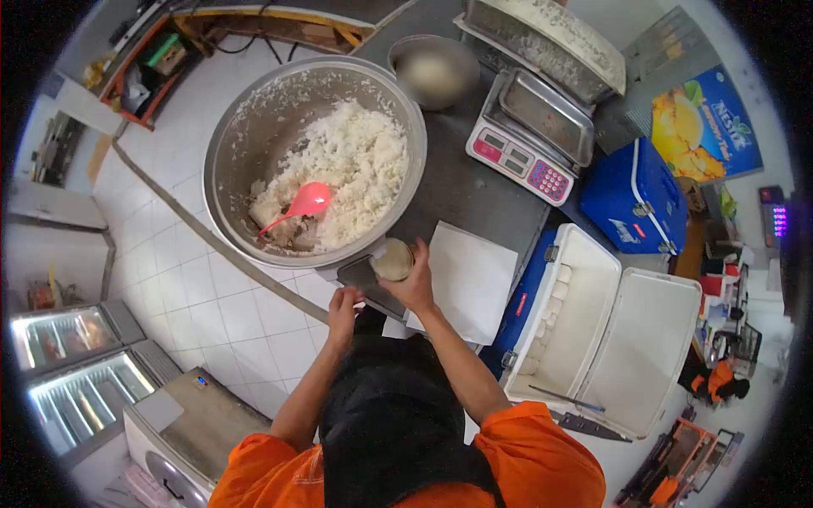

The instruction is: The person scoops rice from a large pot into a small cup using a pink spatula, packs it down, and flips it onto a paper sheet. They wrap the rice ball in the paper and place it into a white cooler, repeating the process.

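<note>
A large metal pot (pixel 229 169) holds white rice (pixel 360 157), with a pink spoon (pixel 310 200) lying on the rice. Just below the pot's near rim, my right hand (pixel 413 281) grips a small round container (pixel 392 260) by its right side. My left hand (pixel 345 311) is to the lower left of that container, apart from it, with its fingers curled together; whether they hold anything is too small to tell. White paper sheets (pixel 476 275) lie on the dark counter, partly under my right forearm.
Behind the pot is a metal bowl (pixel 434 72). A digital scale (pixel 518 161) with a metal tray stands to the right, near a blue cooler (pixel 633 199). An open cooler box (pixel 584 296) holds several white rolls; its lid (pixel 641 351) hangs rightward.
</note>
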